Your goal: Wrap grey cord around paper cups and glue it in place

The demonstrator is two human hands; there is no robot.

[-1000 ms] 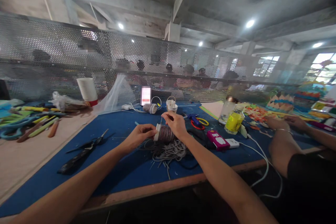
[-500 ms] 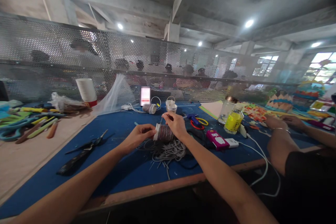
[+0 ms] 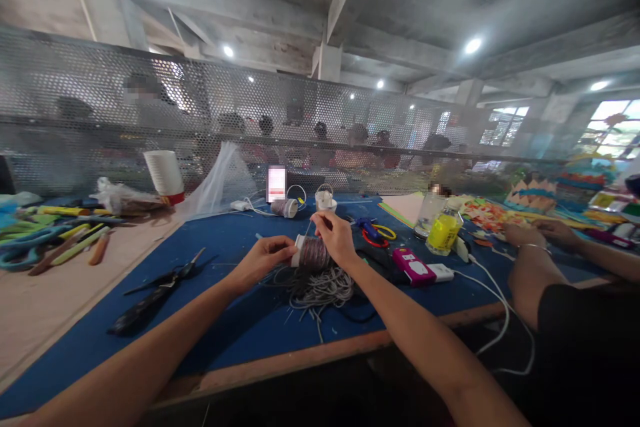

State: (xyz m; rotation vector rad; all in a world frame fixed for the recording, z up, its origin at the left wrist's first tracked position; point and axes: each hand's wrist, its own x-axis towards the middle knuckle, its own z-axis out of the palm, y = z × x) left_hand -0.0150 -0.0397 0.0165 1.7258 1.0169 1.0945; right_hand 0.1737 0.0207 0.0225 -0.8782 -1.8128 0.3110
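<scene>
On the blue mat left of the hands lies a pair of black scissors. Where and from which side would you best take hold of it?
Probably by the dark handle end of the scissors, coming from above on the near left. They lie flat, blades pointing away toward the mesh, so the handle is the blunt end nearest the left hand, which grips the spool.

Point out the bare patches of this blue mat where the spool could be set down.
Bare mat lies between the scissors and the left hand, and along the near edge below the cord pile. It is crowded right of the right hand: pink device, yellow bottle, white cable.
</scene>
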